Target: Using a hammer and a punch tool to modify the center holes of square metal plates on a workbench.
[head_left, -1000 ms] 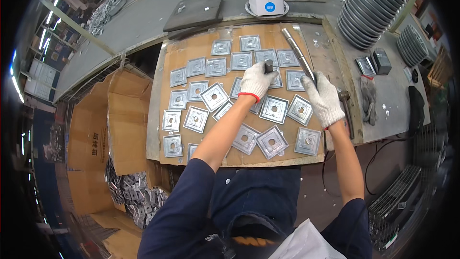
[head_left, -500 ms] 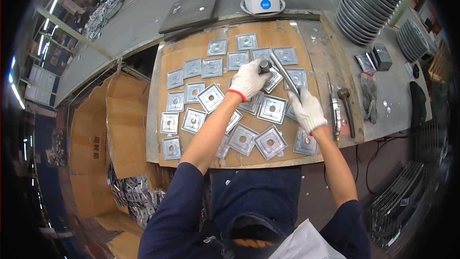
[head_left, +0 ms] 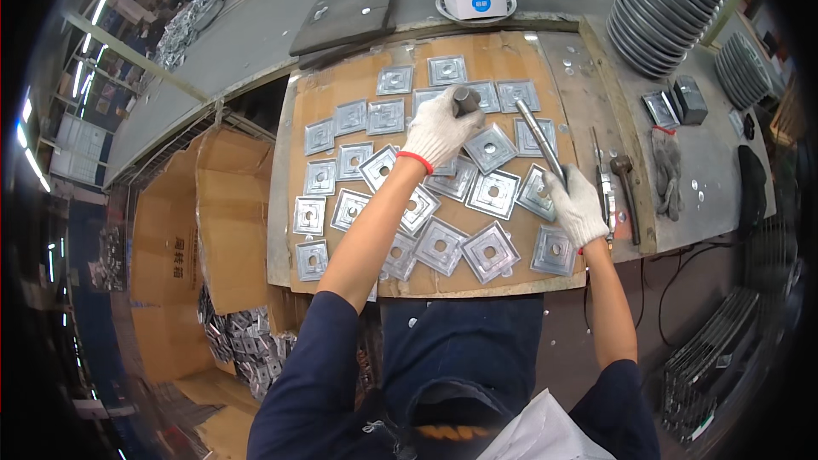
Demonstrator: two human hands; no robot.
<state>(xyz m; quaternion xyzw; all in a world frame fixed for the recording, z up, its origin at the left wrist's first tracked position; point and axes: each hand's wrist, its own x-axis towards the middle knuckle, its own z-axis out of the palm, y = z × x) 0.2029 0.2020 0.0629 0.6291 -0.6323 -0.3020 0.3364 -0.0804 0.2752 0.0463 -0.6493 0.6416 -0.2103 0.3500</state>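
Silver rod (head_left: 537,133) slants forward from my right grip (head_left: 578,209), closed round its near end; my left grip (head_left: 441,129) clasps a dark cylinder (head_left: 466,100) above square plates (head_left: 501,153).

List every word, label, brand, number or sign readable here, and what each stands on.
Wording isn't copied out; only where print shows:
Large brown cardboard box: dark printed characters on its side.
Small white box: round blue sticker with pale marks, too small to read surely.
Dark blue clothing: orange marks, blurred and partly hidden.
Square metal plates: no lettering that can be made out.
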